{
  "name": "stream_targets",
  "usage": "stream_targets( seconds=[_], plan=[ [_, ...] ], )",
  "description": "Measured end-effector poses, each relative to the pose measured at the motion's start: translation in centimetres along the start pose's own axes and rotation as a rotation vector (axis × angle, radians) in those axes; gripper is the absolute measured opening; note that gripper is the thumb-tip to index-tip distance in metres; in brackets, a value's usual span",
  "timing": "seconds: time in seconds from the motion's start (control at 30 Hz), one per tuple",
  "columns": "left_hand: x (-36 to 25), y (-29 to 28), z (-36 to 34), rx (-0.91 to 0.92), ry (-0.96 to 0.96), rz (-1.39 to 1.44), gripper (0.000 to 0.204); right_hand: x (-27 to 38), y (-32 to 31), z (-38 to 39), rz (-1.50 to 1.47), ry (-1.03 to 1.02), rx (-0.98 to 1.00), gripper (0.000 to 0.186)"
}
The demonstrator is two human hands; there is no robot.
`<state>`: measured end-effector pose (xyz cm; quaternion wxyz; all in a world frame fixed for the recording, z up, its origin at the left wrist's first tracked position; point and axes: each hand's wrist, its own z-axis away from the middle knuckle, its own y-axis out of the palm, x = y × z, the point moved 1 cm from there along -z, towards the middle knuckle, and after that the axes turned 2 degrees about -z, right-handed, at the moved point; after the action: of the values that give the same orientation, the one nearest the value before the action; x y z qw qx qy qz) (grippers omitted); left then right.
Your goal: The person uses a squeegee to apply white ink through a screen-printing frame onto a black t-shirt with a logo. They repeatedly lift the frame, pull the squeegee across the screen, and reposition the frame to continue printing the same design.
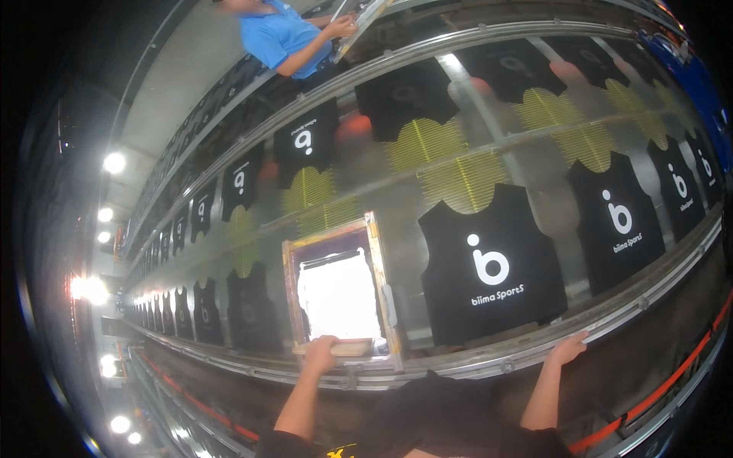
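Far left: long row of black vests already printed with white logos, running down the printing table (pixel 458 365) w/ metal rail along the near edge. Next, wooden screen-print frame (pixel 340 292) lies flat on the table over a garment, mesh window showing bright white. Left hand (pixel 320 354) grips the squeegee (pixel 345 348) at the frame's near end, fingers wrapped on its wooden handle. To the right, freshly printed black vest (pixel 484 263). Right hand (pixel 569 349) rests spread on the table rail, holding nothing. Top: co-worker in blue shirt (pixel 279 36) w/ another frame. Judgement: print stroke in hand; next calls for an even squeegee pull, frame held steady.
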<state>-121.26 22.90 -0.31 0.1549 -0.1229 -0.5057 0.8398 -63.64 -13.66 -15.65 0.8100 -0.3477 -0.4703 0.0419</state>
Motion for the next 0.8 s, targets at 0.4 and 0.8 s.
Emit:
stream_targets(
  seconds=[0.4,0.8],
  plan=[
    [0.1,0.0,0.7,-0.05,0.013,0.01,0.042,-0.1,0.3,0.4,-0.044,-0.016,0.016,0.093],
    [1.0,1.7,0.8,-0.098,0.045,0.027,0.041,0.1,-0.1,0.4,-0.035,-0.01,0.03,0.093]
  ],
)
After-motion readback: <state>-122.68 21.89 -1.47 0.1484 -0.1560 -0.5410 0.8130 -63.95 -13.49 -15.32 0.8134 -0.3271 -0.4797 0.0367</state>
